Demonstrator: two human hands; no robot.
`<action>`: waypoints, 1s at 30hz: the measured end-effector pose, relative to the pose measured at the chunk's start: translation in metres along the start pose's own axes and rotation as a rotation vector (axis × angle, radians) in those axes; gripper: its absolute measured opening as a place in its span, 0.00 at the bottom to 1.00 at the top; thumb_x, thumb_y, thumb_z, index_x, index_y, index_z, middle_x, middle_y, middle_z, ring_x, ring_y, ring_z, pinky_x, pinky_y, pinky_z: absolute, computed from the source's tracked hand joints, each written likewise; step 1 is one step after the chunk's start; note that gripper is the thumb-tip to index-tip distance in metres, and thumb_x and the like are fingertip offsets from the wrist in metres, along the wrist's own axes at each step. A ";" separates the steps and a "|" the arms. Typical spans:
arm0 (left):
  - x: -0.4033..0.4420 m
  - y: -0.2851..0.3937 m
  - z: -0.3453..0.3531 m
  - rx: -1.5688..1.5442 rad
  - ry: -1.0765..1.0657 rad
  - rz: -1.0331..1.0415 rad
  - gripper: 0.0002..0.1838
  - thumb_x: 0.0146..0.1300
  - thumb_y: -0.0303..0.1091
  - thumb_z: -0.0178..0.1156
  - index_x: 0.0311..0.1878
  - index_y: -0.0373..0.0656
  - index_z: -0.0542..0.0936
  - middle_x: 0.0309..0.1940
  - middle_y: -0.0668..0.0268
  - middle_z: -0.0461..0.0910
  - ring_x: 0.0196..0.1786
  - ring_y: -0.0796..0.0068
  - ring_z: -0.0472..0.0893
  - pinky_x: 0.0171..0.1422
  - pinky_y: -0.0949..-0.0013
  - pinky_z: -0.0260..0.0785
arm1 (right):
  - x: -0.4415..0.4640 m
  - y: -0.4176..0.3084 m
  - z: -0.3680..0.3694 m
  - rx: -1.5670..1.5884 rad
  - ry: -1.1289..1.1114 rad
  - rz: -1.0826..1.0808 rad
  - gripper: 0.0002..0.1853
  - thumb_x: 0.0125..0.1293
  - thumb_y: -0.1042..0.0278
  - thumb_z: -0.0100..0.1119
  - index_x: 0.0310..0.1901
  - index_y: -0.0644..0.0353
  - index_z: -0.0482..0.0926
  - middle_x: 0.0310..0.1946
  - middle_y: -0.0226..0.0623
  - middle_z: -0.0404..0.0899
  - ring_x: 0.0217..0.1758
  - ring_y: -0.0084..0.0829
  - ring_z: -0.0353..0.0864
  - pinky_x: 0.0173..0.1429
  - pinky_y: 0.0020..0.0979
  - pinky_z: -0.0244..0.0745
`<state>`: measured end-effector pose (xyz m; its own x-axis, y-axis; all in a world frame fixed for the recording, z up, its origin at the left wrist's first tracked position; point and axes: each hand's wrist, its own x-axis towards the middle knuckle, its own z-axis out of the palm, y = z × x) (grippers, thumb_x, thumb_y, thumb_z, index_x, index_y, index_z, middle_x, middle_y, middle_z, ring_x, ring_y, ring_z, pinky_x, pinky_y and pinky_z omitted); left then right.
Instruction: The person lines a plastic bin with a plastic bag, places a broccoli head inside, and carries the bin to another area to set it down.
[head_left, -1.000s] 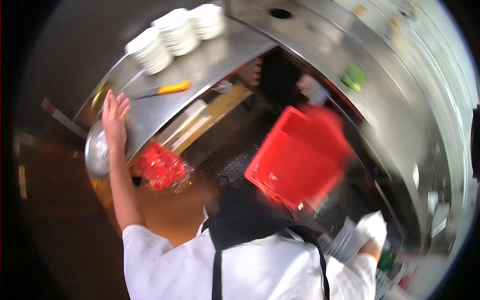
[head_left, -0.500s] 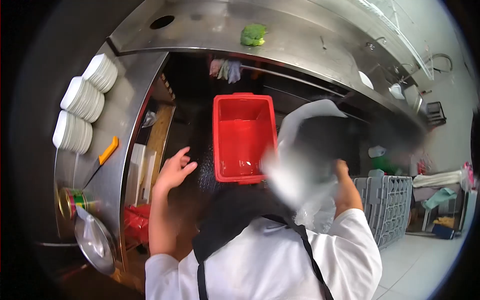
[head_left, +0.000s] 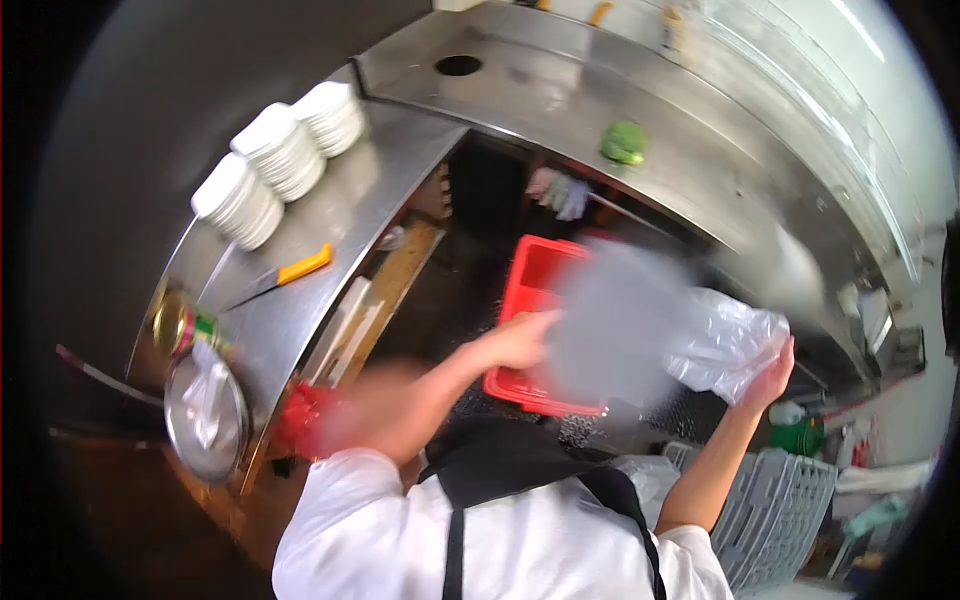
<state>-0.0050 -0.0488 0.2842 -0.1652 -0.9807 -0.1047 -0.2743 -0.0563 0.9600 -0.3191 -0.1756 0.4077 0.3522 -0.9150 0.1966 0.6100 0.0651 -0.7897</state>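
My right hand (head_left: pixel 772 378) is closed on the edge of a clear plastic bag (head_left: pixel 725 345), out to the right. My left hand (head_left: pixel 522 340) reaches over the red bin (head_left: pixel 530 290), beside a blurred grey shape (head_left: pixel 620 325) that adjoins the bag. Motion blurs its fingers, and I cannot make out whether they hold anything. The red bin stands low in front of me, partly hidden by my left hand and the grey shape.
Stacks of white dishes (head_left: pixel 280 150), a yellow-handled knife (head_left: pixel 303 264), a large can (head_left: pixel 180 325) and a metal lid (head_left: pixel 205 415) are on the left counter. Broccoli (head_left: pixel 624 143) lies on the back counter. Grey racks (head_left: pixel 785 510) stand at lower right.
My left hand has moved right, over the red bin. My right hand has risen and moved right with the plastic. The view has turned, so the counters look tilted.
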 end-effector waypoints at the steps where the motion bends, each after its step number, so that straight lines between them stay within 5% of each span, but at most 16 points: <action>1: 0.006 -0.025 0.010 -0.003 0.024 0.151 0.28 0.63 0.37 0.60 0.64 0.41 0.65 0.49 0.55 0.78 0.50 0.69 0.79 0.53 0.67 0.72 | 0.000 0.012 0.004 -0.001 -0.072 0.056 0.23 0.70 0.55 0.41 0.56 0.65 0.71 0.49 0.43 0.77 0.53 0.39 0.76 0.60 0.41 0.69; 3: -0.010 0.030 0.009 -0.128 -0.010 -0.002 0.28 0.63 0.39 0.60 0.63 0.40 0.66 0.47 0.59 0.77 0.48 0.71 0.78 0.53 0.68 0.71 | 0.008 0.061 -0.036 -0.474 0.200 0.045 0.16 0.69 0.61 0.46 0.49 0.63 0.74 0.43 0.34 0.78 0.46 0.29 0.77 0.53 0.32 0.71; 6: 0.005 0.011 0.033 -0.372 -0.026 0.032 0.24 0.65 0.40 0.58 0.59 0.39 0.69 0.42 0.62 0.77 0.43 0.73 0.78 0.48 0.69 0.72 | -0.006 0.106 0.000 -0.703 -0.153 0.179 0.01 0.64 0.76 0.52 0.34 0.59 0.71 0.30 0.23 0.72 0.34 0.15 0.69 0.41 0.18 0.64; 8: 0.016 0.014 0.047 -0.628 0.014 -0.072 0.21 0.66 0.41 0.57 0.55 0.38 0.71 0.40 0.64 0.77 0.41 0.76 0.77 0.45 0.71 0.71 | -0.013 0.135 0.019 -0.718 -0.234 0.176 0.05 0.60 0.78 0.58 0.33 0.60 0.71 0.28 0.26 0.73 0.31 0.16 0.70 0.37 0.20 0.66; 12: 0.025 -0.007 0.063 -0.749 0.375 0.091 0.10 0.64 0.36 0.56 0.42 0.40 0.74 0.33 0.67 0.76 0.34 0.79 0.76 0.38 0.73 0.70 | -0.015 0.177 0.037 -1.043 -0.332 0.041 0.16 0.50 0.71 0.70 0.26 0.61 0.67 0.20 0.28 0.68 0.25 0.20 0.65 0.30 0.25 0.64; 16: 0.029 -0.020 0.020 -1.073 0.522 0.024 0.04 0.63 0.29 0.53 0.36 0.42 0.76 0.29 0.68 0.77 0.32 0.78 0.77 0.36 0.72 0.72 | 0.005 0.139 0.038 -1.040 -0.134 -0.020 0.20 0.50 0.72 0.69 0.22 0.56 0.61 0.19 0.22 0.61 0.24 0.16 0.58 0.26 0.23 0.58; 18: 0.043 -0.040 -0.010 -0.655 0.614 0.111 0.08 0.68 0.34 0.52 0.37 0.41 0.76 0.30 0.70 0.77 0.33 0.82 0.77 0.39 0.74 0.72 | 0.026 0.104 0.033 -1.003 0.022 -0.044 0.22 0.50 0.72 0.69 0.20 0.53 0.58 0.18 0.19 0.57 0.23 0.14 0.55 0.24 0.21 0.54; 23: 0.044 0.016 -0.016 -0.258 0.560 0.182 0.13 0.70 0.36 0.50 0.31 0.41 0.74 0.25 0.78 0.70 0.29 0.89 0.67 0.34 0.79 0.62 | 0.057 0.048 0.016 -1.318 -0.002 -0.304 0.25 0.41 0.69 0.77 0.21 0.57 0.61 0.15 0.25 0.59 0.20 0.19 0.55 0.23 0.24 0.56; 25: 0.042 0.023 -0.018 -0.248 0.168 0.197 0.11 0.68 0.36 0.55 0.32 0.40 0.75 0.26 0.76 0.74 0.31 0.89 0.70 0.37 0.80 0.65 | 0.073 0.019 0.018 -1.556 -0.022 -0.516 0.26 0.34 0.65 0.80 0.22 0.61 0.64 0.15 0.33 0.63 0.18 0.27 0.58 0.23 0.28 0.59; 27: 0.040 0.045 -0.007 -0.072 -0.159 0.073 0.09 0.65 0.35 0.58 0.35 0.39 0.76 0.29 0.73 0.77 0.34 0.87 0.73 0.39 0.79 0.66 | 0.098 -0.001 0.002 -1.627 -0.224 -0.582 0.25 0.31 0.63 0.79 0.26 0.62 0.70 0.22 0.36 0.72 0.24 0.32 0.69 0.30 0.30 0.67; 29: 0.047 0.055 0.004 0.109 -0.018 0.099 0.08 0.62 0.32 0.59 0.39 0.39 0.75 0.31 0.71 0.78 0.36 0.84 0.75 0.40 0.77 0.67 | 0.106 -0.006 0.006 -1.433 -0.503 -0.440 0.31 0.29 0.62 0.79 0.39 0.62 0.75 0.38 0.40 0.76 0.42 0.40 0.76 0.46 0.34 0.72; 30: 0.059 0.040 0.010 0.090 0.135 0.095 0.07 0.62 0.32 0.59 0.40 0.39 0.75 0.31 0.71 0.77 0.35 0.84 0.74 0.40 0.76 0.68 | 0.102 -0.008 0.004 -1.544 -0.659 -0.372 0.45 0.29 0.62 0.79 0.56 0.59 0.70 0.50 0.43 0.73 0.57 0.44 0.70 0.60 0.37 0.67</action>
<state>-0.0349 -0.1066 0.3136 -0.0679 -0.9973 0.0273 -0.3484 0.0494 0.9360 -0.2850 -0.2676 0.4367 0.8116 -0.4602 0.3598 -0.3360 -0.8716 -0.3569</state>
